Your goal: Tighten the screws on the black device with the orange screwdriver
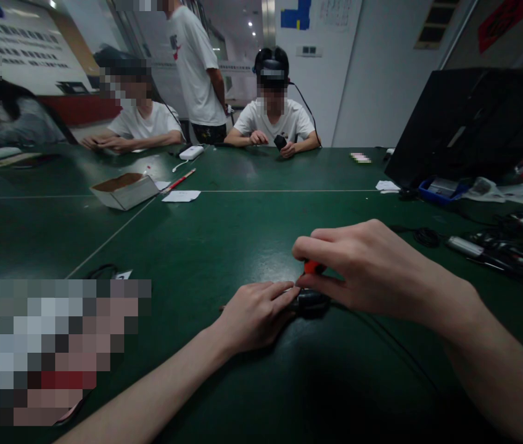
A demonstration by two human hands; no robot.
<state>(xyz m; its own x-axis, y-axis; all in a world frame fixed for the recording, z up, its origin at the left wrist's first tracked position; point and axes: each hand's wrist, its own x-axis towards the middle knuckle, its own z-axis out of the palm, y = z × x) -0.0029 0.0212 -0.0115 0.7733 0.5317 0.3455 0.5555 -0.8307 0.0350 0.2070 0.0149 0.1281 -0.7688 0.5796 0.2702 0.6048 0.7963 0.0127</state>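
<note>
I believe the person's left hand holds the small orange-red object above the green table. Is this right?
Not the left hand: in the head view, the right hand holds the small orange-red object above the green table.

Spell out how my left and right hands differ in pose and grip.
The left hand lies low, fingers stretched toward the black object; the right hand arches higher, its fingers bent. The right hand pinches an orange-red piece; the left hand's grip, if any, is hidden. Both are bare.
</note>
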